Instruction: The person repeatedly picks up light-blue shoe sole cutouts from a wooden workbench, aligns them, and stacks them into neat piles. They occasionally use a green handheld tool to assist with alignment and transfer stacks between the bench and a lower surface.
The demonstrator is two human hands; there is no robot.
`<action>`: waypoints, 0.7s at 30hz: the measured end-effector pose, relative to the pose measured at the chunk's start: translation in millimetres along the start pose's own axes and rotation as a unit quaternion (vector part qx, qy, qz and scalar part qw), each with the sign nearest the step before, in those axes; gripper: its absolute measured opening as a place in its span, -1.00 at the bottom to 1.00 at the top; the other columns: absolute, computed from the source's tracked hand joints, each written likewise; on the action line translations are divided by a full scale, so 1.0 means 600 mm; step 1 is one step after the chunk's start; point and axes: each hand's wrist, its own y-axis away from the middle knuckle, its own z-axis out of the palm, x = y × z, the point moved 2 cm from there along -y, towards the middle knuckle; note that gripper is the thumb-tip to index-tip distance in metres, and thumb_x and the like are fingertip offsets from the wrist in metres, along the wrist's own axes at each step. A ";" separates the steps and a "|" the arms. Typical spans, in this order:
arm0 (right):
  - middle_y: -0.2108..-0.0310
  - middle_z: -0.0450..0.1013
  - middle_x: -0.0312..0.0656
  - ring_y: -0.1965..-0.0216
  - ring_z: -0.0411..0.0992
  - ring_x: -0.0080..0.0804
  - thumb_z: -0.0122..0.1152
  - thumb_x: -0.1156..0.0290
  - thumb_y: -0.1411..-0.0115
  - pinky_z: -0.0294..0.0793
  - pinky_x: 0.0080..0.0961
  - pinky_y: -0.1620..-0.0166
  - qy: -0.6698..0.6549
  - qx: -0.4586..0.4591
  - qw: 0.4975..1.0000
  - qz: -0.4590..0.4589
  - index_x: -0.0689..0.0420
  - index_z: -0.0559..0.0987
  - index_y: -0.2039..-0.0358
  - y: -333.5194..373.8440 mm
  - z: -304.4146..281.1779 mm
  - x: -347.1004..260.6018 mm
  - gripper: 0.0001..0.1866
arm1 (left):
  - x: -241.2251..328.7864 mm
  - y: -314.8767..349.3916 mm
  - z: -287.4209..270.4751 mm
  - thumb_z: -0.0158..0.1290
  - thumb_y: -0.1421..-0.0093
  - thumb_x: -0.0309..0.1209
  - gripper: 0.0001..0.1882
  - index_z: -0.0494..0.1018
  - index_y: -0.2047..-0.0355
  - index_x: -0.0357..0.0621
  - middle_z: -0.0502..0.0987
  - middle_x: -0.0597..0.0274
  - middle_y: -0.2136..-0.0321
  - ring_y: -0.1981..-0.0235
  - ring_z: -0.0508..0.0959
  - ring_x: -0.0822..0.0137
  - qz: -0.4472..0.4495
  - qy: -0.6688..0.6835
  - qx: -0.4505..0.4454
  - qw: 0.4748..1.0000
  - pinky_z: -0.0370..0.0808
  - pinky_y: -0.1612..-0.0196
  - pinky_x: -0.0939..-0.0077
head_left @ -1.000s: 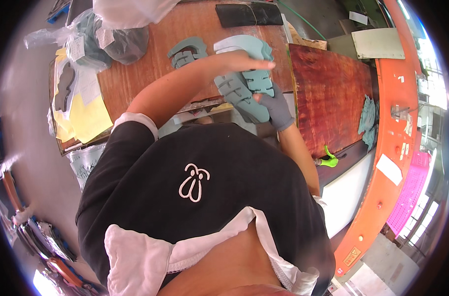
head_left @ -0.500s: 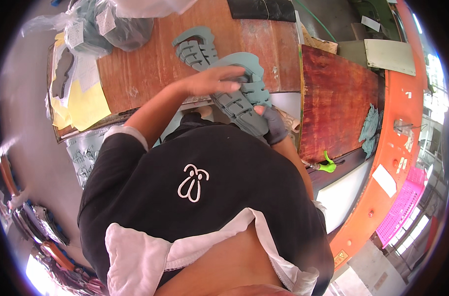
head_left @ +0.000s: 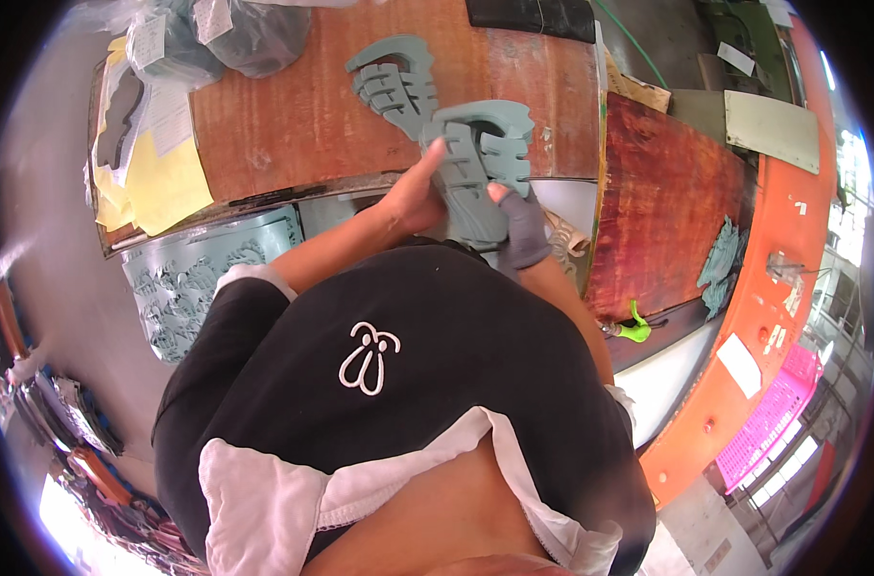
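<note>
At the far left, a yellow paper sheet (head_left: 173,192) lies on the reddish-brown wooden counter (head_left: 274,115), with a dark grey, wavy-edged flat piece (head_left: 122,120) near it. Clear plastic bags (head_left: 254,43) filled with grey-green pieces stand behind. Below the counter's front edge sits a clear bag of grey-green cut shapes (head_left: 202,283).

The bare left hand (head_left: 416,204) is beside the left edge of a bundle of grey-green, slotted, curved flat pieces (head_left: 467,187), its thumb raised along that edge; its fingers are hidden, so their grip cannot be told. A similar grey-green slotted set (head_left: 395,86) lies on the counter just beyond. The grey-gloved right hand (head_left: 523,228) is closed around the bundle's lower right side, bare thumb on top. The bundle's near end projects past the counter's front edge.

Farther right are a dark red board (head_left: 662,202), a bright green-handled tool (head_left: 636,328) and a pink plastic basket (head_left: 768,418).
</note>
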 end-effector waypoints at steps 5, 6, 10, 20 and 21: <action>0.04 0.36 -0.22 0.04 0.35 -0.44 0.24 0.40 -0.09 0.37 -0.47 0.00 0.092 0.045 0.994 -0.030 0.20 0.29 -0.11 0.011 0.026 -0.004 -0.42 | 0.027 -0.013 0.026 0.12 -0.12 -0.27 -0.39 0.20 -0.11 -0.27 0.40 0.06 0.01 -0.02 0.41 0.17 0.047 -0.035 0.100 0.993 0.32 -0.12 0.22; 0.01 0.35 -0.22 0.00 0.32 -0.43 0.25 0.36 -0.09 0.34 -0.46 -0.04 0.067 0.006 0.997 -0.032 0.20 0.26 -0.13 0.012 0.028 -0.006 -0.39 | 0.033 -0.012 0.027 0.11 -0.11 -0.28 -0.40 0.20 -0.11 -0.27 0.40 0.06 0.01 -0.02 0.41 0.17 0.059 -0.039 0.087 0.994 0.33 -0.11 0.21; -0.14 0.24 -0.17 -0.16 0.21 -0.34 0.26 0.00 -0.08 0.18 -0.37 -0.19 -0.065 -0.141 0.988 0.007 0.20 0.16 -0.22 0.007 0.025 -0.011 -0.16 | 0.049 0.004 0.015 0.15 -0.07 -0.34 -0.36 0.18 -0.13 -0.25 0.38 0.07 0.01 -0.02 0.40 0.17 0.076 -0.054 0.029 0.995 0.33 -0.11 0.21; -0.07 0.35 -0.13 -0.07 0.33 -0.23 0.25 -0.01 -0.07 0.28 -0.29 -0.14 -0.136 -0.138 0.972 0.133 0.21 0.31 -0.13 -0.068 0.025 0.031 -0.26 | 0.097 0.051 -0.035 0.36 0.19 -0.43 -0.02 0.04 -0.21 -0.22 0.31 0.16 -0.03 -0.10 0.29 0.28 0.073 -0.344 0.009 0.936 0.20 -0.17 0.36; -0.07 0.35 -0.12 -0.06 0.34 -0.22 0.25 -0.01 -0.07 0.30 -0.28 -0.13 -0.166 -0.131 0.967 0.145 0.21 0.32 -0.12 -0.073 0.027 0.039 -0.27 | 0.099 0.054 -0.037 0.36 0.18 -0.44 -0.06 0.06 -0.18 -0.23 0.34 0.14 0.00 -0.08 0.31 0.28 0.073 -0.348 0.018 0.935 0.22 -0.16 0.38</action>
